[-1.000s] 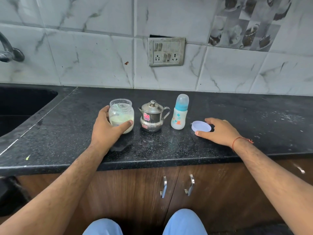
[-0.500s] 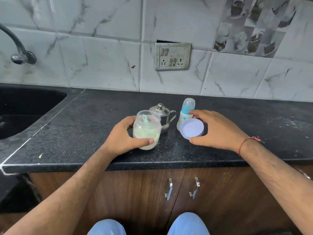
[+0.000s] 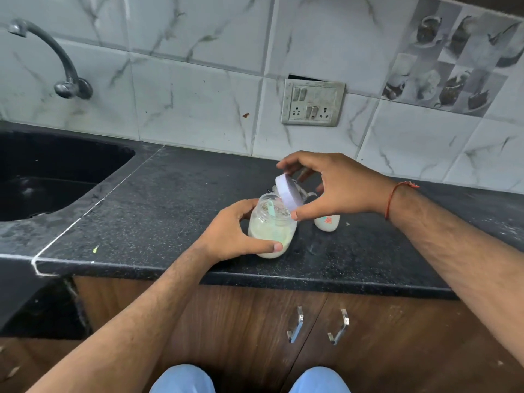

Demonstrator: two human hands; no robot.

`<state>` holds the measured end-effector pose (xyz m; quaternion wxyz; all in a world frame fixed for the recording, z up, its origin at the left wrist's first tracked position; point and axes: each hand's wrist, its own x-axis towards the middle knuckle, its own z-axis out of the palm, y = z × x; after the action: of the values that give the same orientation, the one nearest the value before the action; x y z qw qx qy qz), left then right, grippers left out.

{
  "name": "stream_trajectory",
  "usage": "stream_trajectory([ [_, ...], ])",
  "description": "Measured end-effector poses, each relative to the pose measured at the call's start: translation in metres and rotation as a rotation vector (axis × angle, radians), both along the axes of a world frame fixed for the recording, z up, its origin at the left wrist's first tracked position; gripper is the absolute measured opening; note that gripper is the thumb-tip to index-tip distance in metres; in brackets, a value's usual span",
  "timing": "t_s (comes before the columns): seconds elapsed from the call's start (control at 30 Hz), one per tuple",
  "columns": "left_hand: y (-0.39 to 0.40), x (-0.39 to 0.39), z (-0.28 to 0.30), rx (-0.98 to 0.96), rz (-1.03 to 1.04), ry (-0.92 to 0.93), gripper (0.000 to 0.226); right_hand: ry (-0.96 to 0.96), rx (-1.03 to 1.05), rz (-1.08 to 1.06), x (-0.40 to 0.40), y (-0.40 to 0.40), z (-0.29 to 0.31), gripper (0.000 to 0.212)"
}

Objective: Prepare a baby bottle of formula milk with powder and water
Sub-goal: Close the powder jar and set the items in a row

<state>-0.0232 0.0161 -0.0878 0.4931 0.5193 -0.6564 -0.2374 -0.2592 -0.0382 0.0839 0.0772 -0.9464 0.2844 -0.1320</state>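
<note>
Both grips are busy at the front of the black speckled stone bench [image 3: 175, 194]. With my left hand [image 3: 231, 235] I wrap fingers and thumb round the clear glass jar [image 3: 271, 226], which stands on the bench close to its front edge. Pale cream powder fills most of the jar, and a light green scoop handle [image 3: 271, 207] pokes up inside its open mouth. With my right hand [image 3: 337, 187] I pinch the round white plastic lid [image 3: 288, 194] between thumb below and fingers above; the lid is tilted steeply, its lower edge just over the jar's rim, not seated on it. Behind the lid and my right hand, a bit of a shiny steel pot [image 3: 304, 191] shows, mostly hidden. Just right of the jar stands the white baby bottle [image 3: 327, 222] with orange print, only its lower part visible under my hand. A dark sink [image 3: 56, 171] lies well off to the left.
</note>
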Motion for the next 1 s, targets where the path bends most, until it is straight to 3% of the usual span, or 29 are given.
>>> stream_trajectory([
  [0.17, 0.0, 0.001, 0.0, 0.017, -0.002, 0.005, 0.081, 0.159, 0.082, 0.11, 0.022, -0.007, 0.005, 0.07],
  [0.53, -0.001, 0.001, 0.001, 0.062, 0.04, 0.019, 0.09, 0.357, -0.001, 0.048, 0.052, -0.009, 0.009, 0.063],
  [0.6, 0.0, -0.001, 0.002, 0.074, 0.055, 0.02, 0.087, 0.363, -0.078, -0.02, 0.056, -0.005, 0.006, 0.063],
  [0.8, 0.002, -0.002, 0.002, 0.087, 0.055, 0.013, 0.092, 0.374, -0.524, -0.211, 0.063, 0.001, -0.003, 0.107],
  [0.9, 0.001, -0.001, 0.003, 0.095, 0.057, 0.002, 0.1, 0.294, -0.607, -0.257, 0.057, -0.005, 0.004, 0.102],
  [0.93, 0.001, -0.001, 0.002, 0.096, 0.059, -0.003, 0.1, 0.287, -0.584, -0.249, 0.055, -0.009, 0.004, 0.097],
  [1.0, 0.0, 0.0, 0.002, 0.098, 0.069, -0.004, 0.095, 0.243, -0.347, -0.125, 0.053, -0.011, 0.002, 0.078],
])
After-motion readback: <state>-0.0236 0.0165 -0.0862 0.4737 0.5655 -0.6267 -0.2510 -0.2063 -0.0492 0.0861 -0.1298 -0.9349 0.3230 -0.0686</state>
